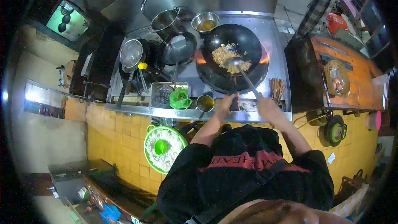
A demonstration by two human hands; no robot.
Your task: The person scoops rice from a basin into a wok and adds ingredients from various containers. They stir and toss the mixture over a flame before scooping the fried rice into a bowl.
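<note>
My left hand (227, 103) is closed around the dark handle of a black wok (248, 39) on the stove. The wok holds brownish fried rice (223, 54) with small pale bits in it. In my right hand (268, 110) is the handle of a metal ladle (248, 79), its bowl resting in the rice. Orange flames (265, 57) show at both sides of the wok. Right of the handle stands a bundle of thin sticks (277, 88), near my right hand. A metal cup (205, 103) with yellowish liquid sits left of my left hand.
Behind the wok are a bowl of liquid (206, 23) and a tall pot (165, 21). A smaller black pan (178, 49) and a strainer (131, 54) lie to the left. Below is a green basket (149, 157) of white rice. An orange table (356, 58) stands right.
</note>
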